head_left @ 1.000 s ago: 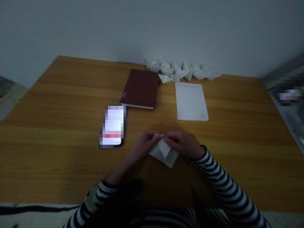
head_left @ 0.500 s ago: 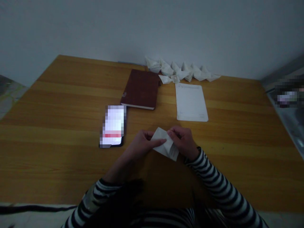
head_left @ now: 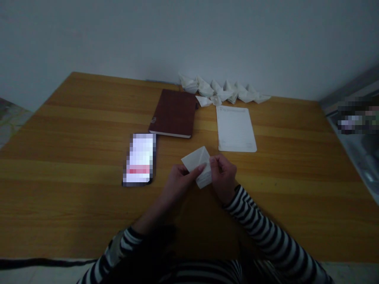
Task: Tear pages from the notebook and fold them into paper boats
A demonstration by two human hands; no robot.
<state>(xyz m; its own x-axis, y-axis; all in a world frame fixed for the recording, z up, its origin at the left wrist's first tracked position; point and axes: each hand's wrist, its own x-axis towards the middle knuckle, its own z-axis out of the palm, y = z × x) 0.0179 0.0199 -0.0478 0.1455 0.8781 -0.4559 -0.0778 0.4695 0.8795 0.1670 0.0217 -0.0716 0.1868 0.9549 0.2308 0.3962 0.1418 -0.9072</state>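
Note:
Between my hands, above the near middle of the table, is a small white piece of folded paper with a crease across it. My left hand is closed on its left side, the thumb lying over the front of the paper. My right hand pinches the paper's right edge between thumb and curled fingers. Beyond my hands lies a lined sheet of paper. A dark red notebook rests to the left of that sheet, and a phone with a lit, blurred screen lies nearer me on the left.
Several folded white paper shapes, like small boats, stand in a row at the back of the wooden table, against the wall. Beyond the table's right edge is a blurred-out patch.
The folded paper has turned in my hands, with a corner now pointing up and away from me. My right hand has shifted slightly left and down along its edge. The view has moved a little.

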